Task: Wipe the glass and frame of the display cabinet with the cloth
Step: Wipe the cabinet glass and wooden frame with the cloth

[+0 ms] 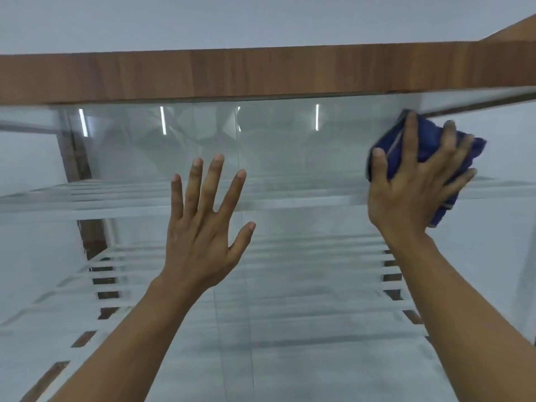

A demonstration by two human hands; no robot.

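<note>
Soft even light, slight blur

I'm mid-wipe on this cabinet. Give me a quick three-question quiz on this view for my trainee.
1. True or false: the left hand presses the cloth to the glass.
2. Where on the glass is the cloth? A) upper right, just under the wooden frame; B) lower left; C) dead centre.
3. Fill in: the cloth is ___ in colour.
Key: 1 false, the right hand presses it and the left hand is bare, fingers spread; 2 A; 3 blue.
</note>
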